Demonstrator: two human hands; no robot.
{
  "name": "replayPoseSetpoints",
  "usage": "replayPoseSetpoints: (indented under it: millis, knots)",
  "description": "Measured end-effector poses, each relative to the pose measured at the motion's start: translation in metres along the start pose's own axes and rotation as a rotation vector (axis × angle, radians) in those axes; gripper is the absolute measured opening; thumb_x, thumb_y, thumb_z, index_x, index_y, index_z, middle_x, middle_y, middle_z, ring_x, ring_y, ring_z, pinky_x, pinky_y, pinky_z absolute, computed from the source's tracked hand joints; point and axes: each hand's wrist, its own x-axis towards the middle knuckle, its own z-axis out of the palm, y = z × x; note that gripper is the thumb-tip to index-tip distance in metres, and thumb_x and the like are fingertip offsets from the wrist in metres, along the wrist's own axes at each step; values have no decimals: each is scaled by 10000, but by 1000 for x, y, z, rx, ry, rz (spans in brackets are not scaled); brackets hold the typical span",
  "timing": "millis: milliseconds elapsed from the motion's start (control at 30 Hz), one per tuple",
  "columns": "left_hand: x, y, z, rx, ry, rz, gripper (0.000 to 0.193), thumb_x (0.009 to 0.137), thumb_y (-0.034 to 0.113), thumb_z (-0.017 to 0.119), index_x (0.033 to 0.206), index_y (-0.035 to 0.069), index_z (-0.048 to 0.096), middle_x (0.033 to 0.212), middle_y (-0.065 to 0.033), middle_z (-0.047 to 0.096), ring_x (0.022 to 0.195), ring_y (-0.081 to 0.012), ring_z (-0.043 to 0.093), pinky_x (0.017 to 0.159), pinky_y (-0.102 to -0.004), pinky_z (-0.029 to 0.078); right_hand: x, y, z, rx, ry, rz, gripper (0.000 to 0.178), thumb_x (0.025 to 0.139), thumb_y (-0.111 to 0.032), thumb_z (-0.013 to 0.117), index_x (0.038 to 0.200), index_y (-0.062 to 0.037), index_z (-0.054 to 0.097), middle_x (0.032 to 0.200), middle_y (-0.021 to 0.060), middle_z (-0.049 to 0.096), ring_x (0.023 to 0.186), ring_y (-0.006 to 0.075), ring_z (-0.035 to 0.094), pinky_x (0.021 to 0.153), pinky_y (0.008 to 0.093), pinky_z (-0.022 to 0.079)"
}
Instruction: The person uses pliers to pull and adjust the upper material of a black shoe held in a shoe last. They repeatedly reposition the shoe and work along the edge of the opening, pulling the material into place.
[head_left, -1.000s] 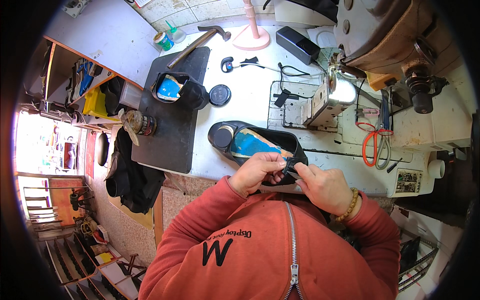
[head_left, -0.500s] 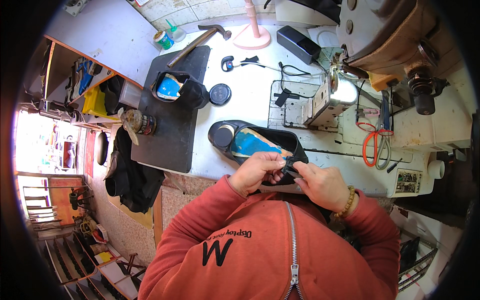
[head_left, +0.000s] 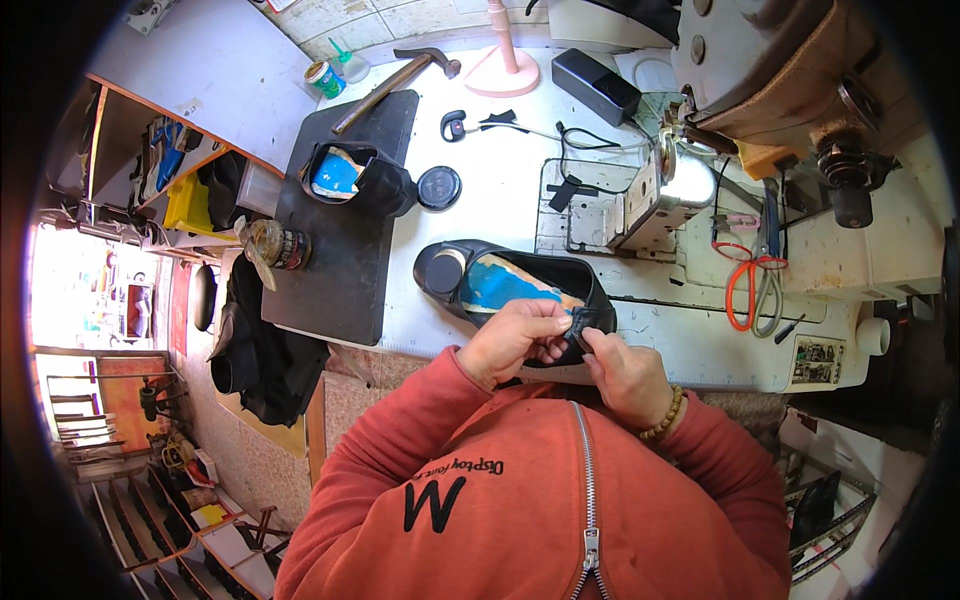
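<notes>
A black shoe [head_left: 430, 297] lies on its side or sole at the table's near edge, its inside lined in blue and cream. Near the shoe's right end my left hand [head_left: 515, 338] pinches the black edge between thumb and fingers. Close beside it, my right hand [head_left: 632, 378] has thumb and fingertips closed on the same black edge. Whether a smaller piece is between the fingertips is too small to tell. A round dark disc with a pale rim [head_left: 445, 271] rests on the shoe's left end.
On a dark board [head_left: 345, 270] at left sit a second black shoe [head_left: 385, 187], a hammer [head_left: 385, 93] and a glue jar [head_left: 280, 246]. A black round lid [head_left: 439, 188] lies between the shoes. The sewing machine [head_left: 800, 80] and orange-handled scissors [head_left: 741, 290] stand at right.
My right hand has shifted a little left and downward, its fingers turned more upright along the shoe's edge. My left hand keeps its pinch almost unmoved.
</notes>
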Motion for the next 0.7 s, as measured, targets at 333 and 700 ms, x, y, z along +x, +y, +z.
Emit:
replayPoseSetpoints:
  millis: [333,700]
  knots:
    - [-2,-1,-1,15,-24,9,119,912,161,545,856,61,578,690,-14,576,590,-78,550,556,-191,456,11,0,-18,5,34,25,356,789,-128,649,1108,-49,511,790,89,604,561,266,589,480,339,458]
    - [-2,-2,0,24,-10,10,144,911,182,556,835,62,580,695,-7,574,587,-71,535,553,-190,444,17,-10,-37,-115,-159,31,354,772,-132,665,1089,-56,526,792,90,607,587,256,596,488,338,444]
